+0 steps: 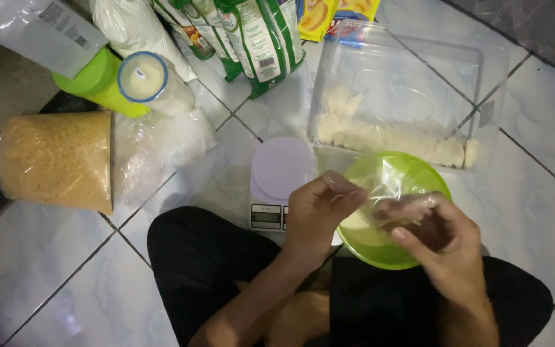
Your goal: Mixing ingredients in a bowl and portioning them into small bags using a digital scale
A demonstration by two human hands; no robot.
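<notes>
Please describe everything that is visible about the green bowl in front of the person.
The green bowl is round, bright lime green and looks like plastic. It sits upright beside the white kitchen scale, in front of the clear plastic container. A thin clear plastic bag is spread over its opening, held by the left hand and the right hand. Something pale seems to lie inside.

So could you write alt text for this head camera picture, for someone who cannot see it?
Both hands, left hand and right hand, open a small clear plastic bag over a green bowl. The person sits on a white tiled floor beside a white kitchen scale, a clear container of pale pieces and a bag of golden crumbs.
</notes>
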